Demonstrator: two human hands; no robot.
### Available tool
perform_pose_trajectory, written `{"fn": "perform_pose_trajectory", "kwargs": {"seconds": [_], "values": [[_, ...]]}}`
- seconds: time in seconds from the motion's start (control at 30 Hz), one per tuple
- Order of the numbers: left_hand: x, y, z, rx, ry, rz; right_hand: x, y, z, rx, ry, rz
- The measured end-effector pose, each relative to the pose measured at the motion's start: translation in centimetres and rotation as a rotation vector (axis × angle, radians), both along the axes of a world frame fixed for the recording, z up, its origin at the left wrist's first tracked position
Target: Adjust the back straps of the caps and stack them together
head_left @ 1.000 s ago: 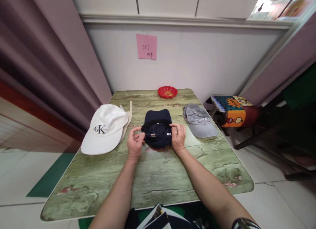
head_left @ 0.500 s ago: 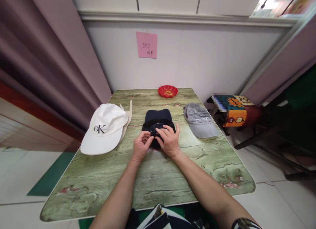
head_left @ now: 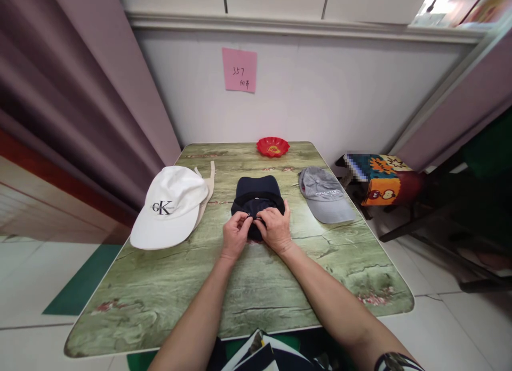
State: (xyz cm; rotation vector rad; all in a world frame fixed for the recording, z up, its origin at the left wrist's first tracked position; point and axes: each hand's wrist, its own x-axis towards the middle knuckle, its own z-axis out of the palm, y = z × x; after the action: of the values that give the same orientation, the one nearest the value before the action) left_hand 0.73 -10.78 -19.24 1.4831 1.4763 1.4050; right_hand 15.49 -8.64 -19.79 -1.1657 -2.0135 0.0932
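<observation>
A dark navy cap [head_left: 258, 187] lies in the middle of the table, its brim pointing away from me and its inside partly showing. At its near edge, my left hand [head_left: 236, 233] pinches the back strap between thumb and fingers. My right hand [head_left: 275, 228] grips the same strap from the other side, close to the left fingertips. The fingers hide most of the strap and its fastening. To the left rests a white cap [head_left: 170, 205] with black letters and a loose beige strap. A grey cap [head_left: 326, 195] with white lettering sits to the right.
A red scalloped dish [head_left: 272, 147] stands at the back of the green wood-patterned table [head_left: 256, 301]. On the wall hangs a pink note [head_left: 239, 70]. Beyond the table's right edge is a stool with a colourful cover [head_left: 384, 179].
My left hand has shifted slightly right, so the fingertips of both hands are nearer each other at the strap. The right fingers have curled in more. The caps stay in place.
</observation>
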Motion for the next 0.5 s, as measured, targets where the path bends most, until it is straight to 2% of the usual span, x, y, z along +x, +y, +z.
{"fn": "perform_pose_trajectory", "kwargs": {"seconds": [0.33,0.43,0.5], "values": [[-0.7,-0.1,-0.2,-0.022,-0.081,0.029,0.6,0.4,-0.1,-0.079,0.069,0.036],[-0.9,0.0,-0.5,-0.025,-0.051,-0.025,1.1,0.6,-0.2,-0.081,0.084,0.04],[-1.0,0.0,-0.5,0.016,0.001,0.001,1.5,0.7,0.0,-0.075,0.096,0.036]]}}
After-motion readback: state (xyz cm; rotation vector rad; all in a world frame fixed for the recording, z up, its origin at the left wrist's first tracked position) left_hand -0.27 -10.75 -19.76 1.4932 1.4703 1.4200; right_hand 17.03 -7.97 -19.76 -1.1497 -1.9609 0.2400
